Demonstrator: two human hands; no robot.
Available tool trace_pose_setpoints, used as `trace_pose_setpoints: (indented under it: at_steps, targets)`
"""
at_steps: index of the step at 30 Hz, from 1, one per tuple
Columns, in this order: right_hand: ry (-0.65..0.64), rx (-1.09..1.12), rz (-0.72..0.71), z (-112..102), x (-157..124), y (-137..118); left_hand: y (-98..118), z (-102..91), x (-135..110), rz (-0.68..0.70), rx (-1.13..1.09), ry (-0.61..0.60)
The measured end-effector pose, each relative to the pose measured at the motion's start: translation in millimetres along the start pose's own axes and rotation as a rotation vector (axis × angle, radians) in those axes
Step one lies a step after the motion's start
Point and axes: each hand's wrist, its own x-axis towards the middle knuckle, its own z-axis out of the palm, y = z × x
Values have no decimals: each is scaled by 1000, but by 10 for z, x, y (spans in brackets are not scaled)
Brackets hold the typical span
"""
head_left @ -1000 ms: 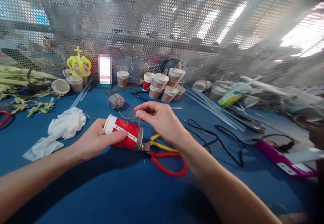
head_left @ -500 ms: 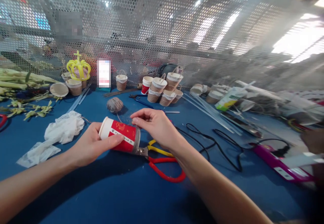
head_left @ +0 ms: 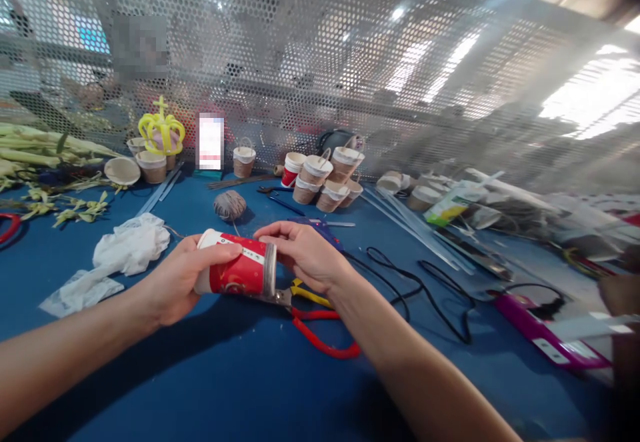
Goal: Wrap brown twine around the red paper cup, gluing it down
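Head view shows our left hand point(head_left: 173, 282) grasping the red paper cup point(head_left: 237, 274) sideways above the bench point(head_left: 225, 389), near the scissors point(head_left: 310, 314); our right hand's point(head_left: 306, 253) bent fingers sit by its grey twine band point(head_left: 270, 270), though we cannot tell whether they pinch a strand. To wind neatly, we should probably turn slowly, keeping each wrap taut.

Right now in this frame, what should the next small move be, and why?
Probably a slight roll of the red cup by the left hand, which holds it sideways: grey twine wraps its base end, and the right hand is at that end.
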Motion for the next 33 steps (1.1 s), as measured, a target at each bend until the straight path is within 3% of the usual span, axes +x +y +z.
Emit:
trace_pose_setpoints:
  at_steps: [7, 19, 28, 33]
  targets:
    - [-35, 137, 97, 11, 16, 62, 29, 42, -33, -5, -36, 65]
    - [-43, 128, 87, 37, -13, 46, -16, 3, -67, 49, 32, -21]
    - [-21, 67, 4, 56, -58, -8, -87, -43, -73, 198, 181, -59]
    - [0, 14, -56, 56, -70, -28, -88, -70, -97, 267, 416, -74]
